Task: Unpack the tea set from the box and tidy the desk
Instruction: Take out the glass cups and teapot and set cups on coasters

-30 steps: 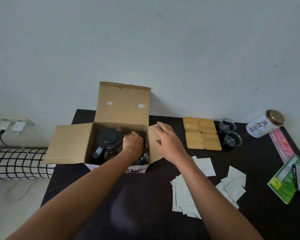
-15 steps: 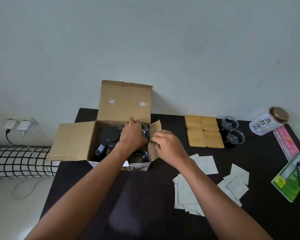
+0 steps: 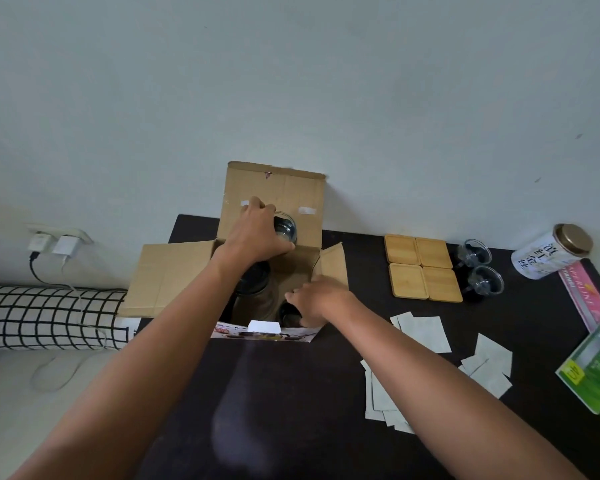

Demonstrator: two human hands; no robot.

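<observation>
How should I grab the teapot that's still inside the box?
From straight above: the cardboard box walls block its sides. The teapot stands upright with its dark lid facing up, mostly hidden under the left hand, which grips a glass cup. Its handle isn't visible now, so curl your fingers round the handle once you see it, probably at the pot's left.

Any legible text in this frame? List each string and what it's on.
"SUPERFINE", partly legible: pink packet at the desk's right edge.
White tin: large dark characters, not readable.
Green packet: lettering too blurred.
Cardboard box front strip: print too small.
</observation>
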